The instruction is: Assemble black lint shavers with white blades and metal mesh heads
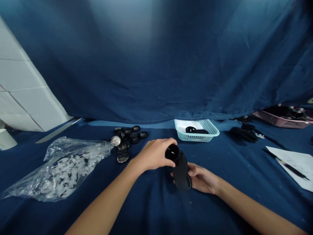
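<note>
My left hand [156,154] has its thumb and fingers closed around a black, round, cup-shaped part [172,151]. This part meets the upper end of a long black plastic housing [182,173]; I cannot tell whether the two are one piece. My right hand [201,178] grips the housing from the right, with some fingers hidden behind it. The housing is tilted, and a raised rim runs along its edge. Left of my left hand lie several black round caps [134,137], and silver perforated faces show on a few, such as one disc [115,141].
A clear plastic bag [70,169] of small white and black pieces lies at left. Behind my hands stands a light-blue basket [197,137] holding a black part. To the right are black items [243,133], a pink basket [281,119] and white paper [297,163] with thin dark tools.
</note>
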`<state>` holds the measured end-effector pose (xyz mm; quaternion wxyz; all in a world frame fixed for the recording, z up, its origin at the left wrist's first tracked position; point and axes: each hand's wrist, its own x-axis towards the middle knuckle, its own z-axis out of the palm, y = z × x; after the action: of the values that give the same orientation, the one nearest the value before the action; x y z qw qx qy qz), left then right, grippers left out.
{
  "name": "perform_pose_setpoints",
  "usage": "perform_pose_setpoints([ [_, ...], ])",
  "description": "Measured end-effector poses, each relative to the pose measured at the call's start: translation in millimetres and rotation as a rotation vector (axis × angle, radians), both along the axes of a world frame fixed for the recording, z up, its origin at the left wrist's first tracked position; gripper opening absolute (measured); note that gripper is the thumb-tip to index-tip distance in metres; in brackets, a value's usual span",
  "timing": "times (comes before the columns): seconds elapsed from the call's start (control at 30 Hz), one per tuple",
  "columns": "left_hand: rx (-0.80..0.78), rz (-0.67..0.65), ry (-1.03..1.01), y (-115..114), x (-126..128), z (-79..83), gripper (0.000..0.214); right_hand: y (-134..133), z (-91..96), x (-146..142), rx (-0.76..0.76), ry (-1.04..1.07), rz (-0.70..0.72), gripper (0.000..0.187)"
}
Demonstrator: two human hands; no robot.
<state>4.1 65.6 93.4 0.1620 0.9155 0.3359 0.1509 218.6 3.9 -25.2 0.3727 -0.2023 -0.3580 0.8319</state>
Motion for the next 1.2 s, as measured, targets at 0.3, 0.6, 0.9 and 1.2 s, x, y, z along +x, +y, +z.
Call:
perform_pose_setpoints([
  [0.3, -0.020, 0.020, 0.005, 4, -3, -3.3, 0.061, 0, -2.5, -1, 0.023, -0.022, -0.005, 0.049],
  [0.6, -0.046, 0.052, 0.025, 8, -8, -9.3, 0.064, -3, -3.7, -2, 0.039, -0.072, -0.020, 0.067],
  [0.9, 0.023, -0.027, 0.003, 1, -8, -10.6, 0.061, -6, -3.3, -2, 0.016, -0.081, -0.019, 0.053],
  [1.2, 0.097, -0.082, 0.022, -7, -6, -8.1, 0.061, -6, -9.8, 1, 0.017, -0.131, -0.007, 0.055],
])
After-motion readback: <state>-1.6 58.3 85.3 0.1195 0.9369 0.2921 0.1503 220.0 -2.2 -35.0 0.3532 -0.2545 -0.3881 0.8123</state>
